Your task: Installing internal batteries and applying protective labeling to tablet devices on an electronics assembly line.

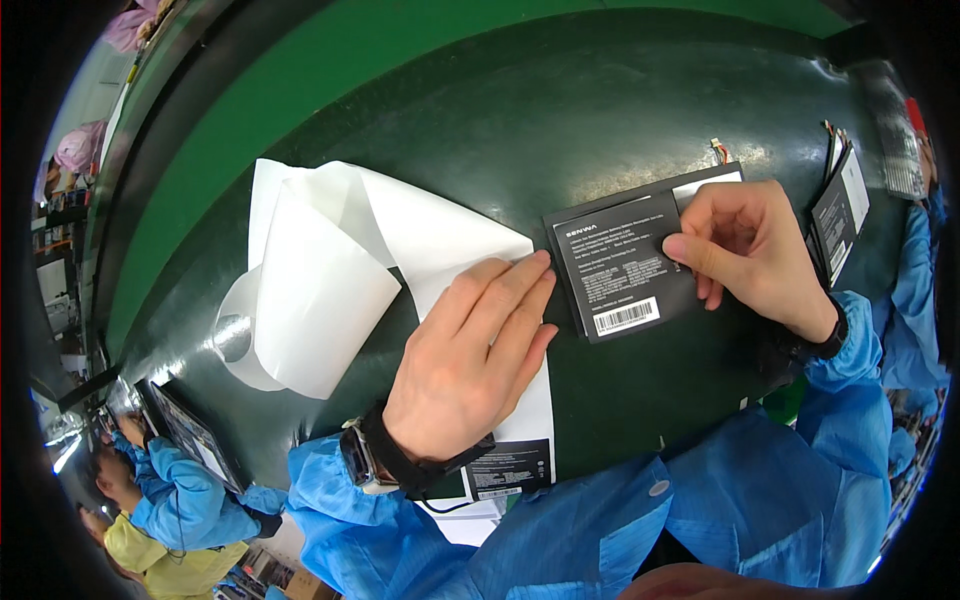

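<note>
A black printed label [625, 262] with a white barcode patch lies over a flat black battery pack [568, 318]. At the label's right edge, my right hand [745, 245] is closed, thumb and curled fingers pinching it. A short wire with a small connector [718, 148] sticks out from the pack's far right edge. Left of the pack, my left hand [475, 350] rests palm down with fingers stretched out on a white backing strip [440, 230]. The strip loops and curls to the left. Its near end, below my left wrist, bears another black label [508, 468].
Several similar battery packs with wires [838, 205] lie at the right on the dark green table [420, 110]. Clear plastic [898, 145] sits at the far right. A person in blue sleeves [190, 495] is at the lower left, beside a dark flat panel [195, 430].
</note>
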The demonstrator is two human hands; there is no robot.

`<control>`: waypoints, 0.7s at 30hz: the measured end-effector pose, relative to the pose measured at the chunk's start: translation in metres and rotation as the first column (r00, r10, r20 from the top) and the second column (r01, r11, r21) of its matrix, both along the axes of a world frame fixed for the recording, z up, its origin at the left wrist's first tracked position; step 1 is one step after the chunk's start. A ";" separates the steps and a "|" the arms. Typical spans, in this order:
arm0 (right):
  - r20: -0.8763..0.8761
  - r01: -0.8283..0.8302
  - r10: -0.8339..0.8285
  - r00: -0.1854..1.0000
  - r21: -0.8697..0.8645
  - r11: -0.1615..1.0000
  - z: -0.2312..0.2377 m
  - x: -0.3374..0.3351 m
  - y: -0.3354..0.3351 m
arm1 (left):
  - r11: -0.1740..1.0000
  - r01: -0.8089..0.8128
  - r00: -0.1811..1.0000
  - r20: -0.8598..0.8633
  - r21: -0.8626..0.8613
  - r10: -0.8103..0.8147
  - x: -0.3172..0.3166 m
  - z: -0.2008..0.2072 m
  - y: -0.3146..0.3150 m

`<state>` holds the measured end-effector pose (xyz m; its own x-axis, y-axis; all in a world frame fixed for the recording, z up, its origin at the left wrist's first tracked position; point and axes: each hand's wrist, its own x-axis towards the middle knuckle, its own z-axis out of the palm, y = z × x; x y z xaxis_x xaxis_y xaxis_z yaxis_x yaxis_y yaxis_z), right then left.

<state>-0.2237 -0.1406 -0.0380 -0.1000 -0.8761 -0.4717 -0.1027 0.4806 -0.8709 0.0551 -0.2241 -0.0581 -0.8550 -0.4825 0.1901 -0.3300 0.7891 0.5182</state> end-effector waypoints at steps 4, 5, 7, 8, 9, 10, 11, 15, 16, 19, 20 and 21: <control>-0.021 0.021 -0.021 1.000 -0.012 1.000 -0.002 0.003 0.002 | 1.000 0.015 1.000 0.024 -0.013 -0.015 0.000 0.001 0.001; -0.018 0.030 -0.031 0.999 -0.024 0.999 -0.002 0.004 0.003 | 0.999 0.021 0.999 0.028 -0.026 -0.021 0.000 0.002 0.000; -0.014 0.035 -0.035 0.999 -0.024 0.999 -0.004 0.004 0.002 | 0.999 0.021 0.999 0.033 -0.029 -0.020 0.000 0.001 0.000; -0.011 0.040 -0.041 0.999 -0.027 0.999 -0.004 0.004 0.002 | 0.999 0.023 0.999 0.036 -0.033 -0.022 0.000 0.001 0.000; -0.010 0.042 -0.042 0.999 -0.027 0.999 -0.004 0.005 0.002 | 0.999 0.024 0.999 0.037 -0.033 -0.023 0.000 0.002 0.000; -0.016 0.045 -0.046 0.999 -0.030 0.999 -0.004 0.005 0.002 | 0.999 0.024 0.999 0.039 -0.032 -0.023 0.000 0.002 0.000; -0.023 0.049 -0.050 0.999 -0.033 0.998 -0.005 0.005 0.003 | 0.999 0.024 0.999 0.042 -0.031 -0.022 0.000 0.002 0.000; -0.020 0.048 -0.049 0.999 -0.049 0.998 -0.006 0.006 0.004 | 0.999 0.026 0.999 0.038 -0.031 -0.025 0.000 0.002 0.000; -0.023 0.047 -0.048 0.999 -0.057 0.997 -0.007 0.006 0.004 | 0.999 0.025 0.999 0.036 -0.027 -0.024 0.000 0.002 -0.001; -0.025 0.045 -0.047 0.999 -0.068 0.997 -0.007 0.006 0.004 | 0.999 0.026 0.999 0.038 -0.027 -0.025 0.000 0.002 -0.001; -0.025 0.043 -0.045 0.999 -0.071 0.997 -0.007 0.006 0.004 | 0.999 0.028 0.999 0.040 -0.031 -0.026 -0.001 0.003 -0.001; -0.025 0.043 -0.045 0.999 -0.071 0.997 -0.007 0.006 0.004 | 0.999 0.028 0.999 0.040 -0.031 -0.027 -0.001 0.003 -0.001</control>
